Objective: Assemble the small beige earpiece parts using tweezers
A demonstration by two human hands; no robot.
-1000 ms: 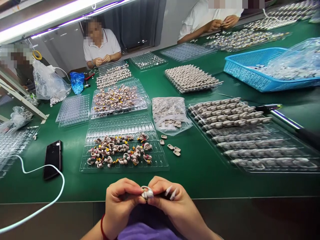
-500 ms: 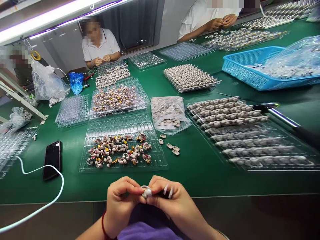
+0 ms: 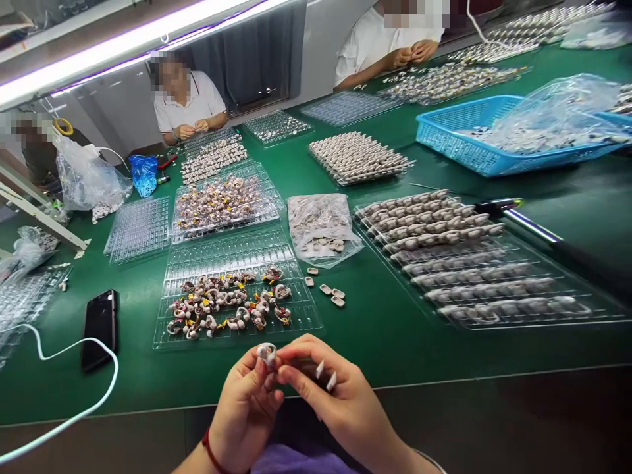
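Note:
My left hand pinches a small white ear-hook part between thumb and fingertips, just above the table's near edge. My right hand is closed against it, its thumb and forefinger touching the same part, its long nails pointing down. Just beyond the hands lies a clear plastic tray with a loose pile of similar parts with coloured wires. A few small beige shells lie loose on the green table to the tray's right.
A black phone with a white cable lies left. A long tray of beige shells in rows lies right, a bag of shells in the middle, a blue basket far right. Other people work across the table.
My hands have risen and shifted left with the white part. The view has tilted so everything on the table sits lower and further left.

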